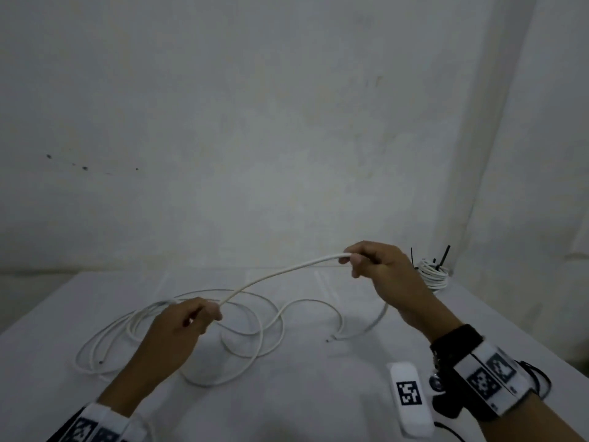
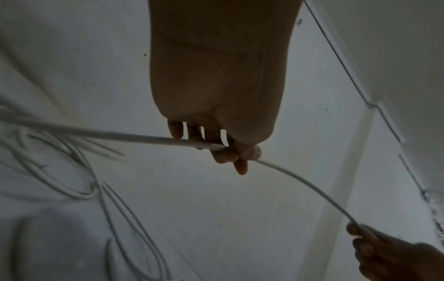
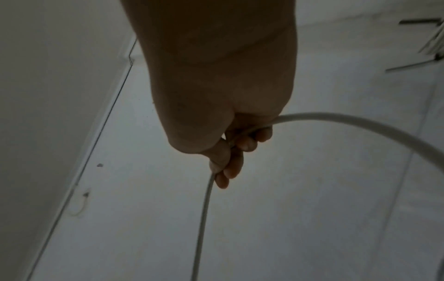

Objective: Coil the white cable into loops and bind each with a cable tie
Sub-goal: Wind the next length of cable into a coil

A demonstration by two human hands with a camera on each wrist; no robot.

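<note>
A long white cable (image 1: pixel 274 275) lies in loose loops on the white table (image 1: pixel 47 314), with a stretch lifted between both hands. My left hand (image 1: pixel 204 314) pinches the cable low over the loops; in the left wrist view its fingertips (image 2: pixel 228 154) close on the cable (image 2: pixel 120 136). My right hand (image 1: pixel 357 258) grips the cable higher and farther right, fingers curled round it, as the right wrist view shows with the hand (image 3: pixel 228 163) and cable (image 3: pixel 204 218). One free cable end (image 1: pixel 328 340) rests on the table between the hands.
A finished white coil (image 1: pixel 433 275) with black cable ties (image 1: pixel 444 256) sticking up sits at the table's far right, behind my right hand. A small white device with a printed marker (image 1: pixel 409 397) lies at the near right. A wall stands close behind the table.
</note>
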